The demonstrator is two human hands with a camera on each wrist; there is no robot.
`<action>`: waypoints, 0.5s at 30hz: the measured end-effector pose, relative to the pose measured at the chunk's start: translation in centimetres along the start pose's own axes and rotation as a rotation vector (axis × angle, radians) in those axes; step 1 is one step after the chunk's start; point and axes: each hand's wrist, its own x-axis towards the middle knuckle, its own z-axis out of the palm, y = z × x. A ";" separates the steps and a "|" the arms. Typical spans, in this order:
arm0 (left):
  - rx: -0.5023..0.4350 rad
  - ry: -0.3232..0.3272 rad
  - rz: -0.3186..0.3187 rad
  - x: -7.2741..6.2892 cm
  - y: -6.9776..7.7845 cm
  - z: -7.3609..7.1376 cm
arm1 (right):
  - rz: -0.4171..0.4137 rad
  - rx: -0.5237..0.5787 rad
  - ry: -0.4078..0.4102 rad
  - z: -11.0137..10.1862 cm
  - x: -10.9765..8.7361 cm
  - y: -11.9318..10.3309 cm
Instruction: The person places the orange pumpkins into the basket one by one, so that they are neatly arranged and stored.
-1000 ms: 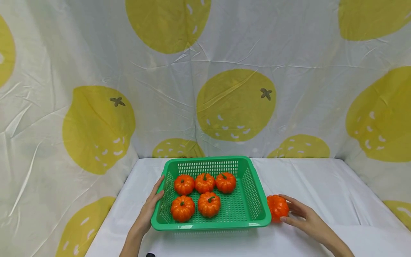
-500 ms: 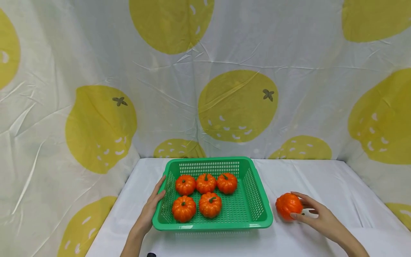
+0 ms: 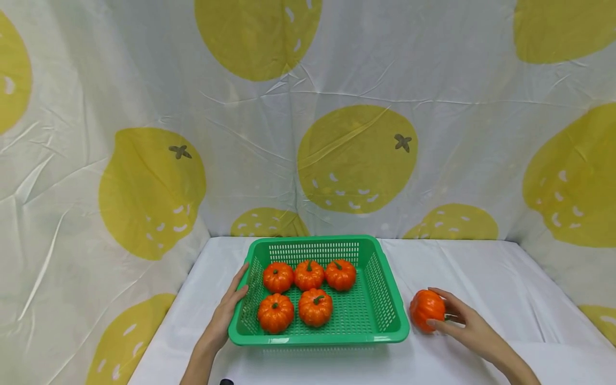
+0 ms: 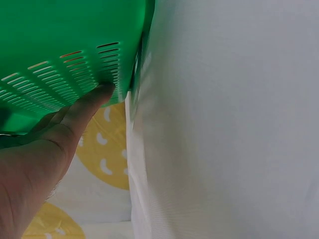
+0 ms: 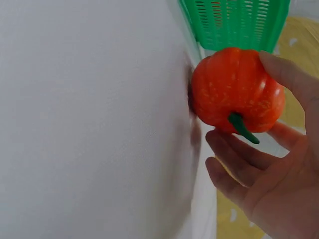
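A green plastic basket (image 3: 317,338) stands on the white-covered table, with several small orange pumpkins (image 3: 315,307) inside, in a back row and a front row. My left hand (image 3: 223,315) lies along the basket's left outer wall, its fingers fairly straight; in the left wrist view the thumb (image 4: 84,109) touches the slotted side. To the right of the basket, my right hand (image 3: 464,323) holds another orange pumpkin (image 5: 238,89) between thumb and fingers. That pumpkin lies on its side, its green stem toward the palm. A narrow gap separates it from the basket.
White cloth (image 3: 481,267) covers the table. Behind and at both sides hangs a pale curtain (image 3: 240,160) printed with large yellow lemons. A small dark object (image 3: 226,382) shows at the bottom edge, too cut off to identify.
My right hand has moved the pumpkin right, away from the basket's side, then slightly back left. The pumpkin has turned somewhat in the fingers. My left hand has stayed against the basket.
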 end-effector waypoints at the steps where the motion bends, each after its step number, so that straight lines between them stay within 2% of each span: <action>1: -0.001 -0.001 0.000 0.0 0.0 0.0 | 0.012 0.002 -0.001 -0.1 -0.1 0.0; 5: 0.006 -0.002 -0.002 -0.1 -0.1 0.1 | 0.037 -0.073 0.019 -1.2 -0.7 0.3; 8: 0.011 -0.005 0.001 -0.2 0.0 0.1 | 0.024 -0.149 0.034 -1.7 -0.9 0.4; 13: 0.011 -0.008 0.010 -0.1 0.0 -0.2 | -0.011 -0.174 0.057 -0.8 -0.5 0.4; 15: 0.010 -0.009 0.012 -0.1 0.0 -0.2 | 0.002 -0.165 0.059 -0.3 -0.4 0.2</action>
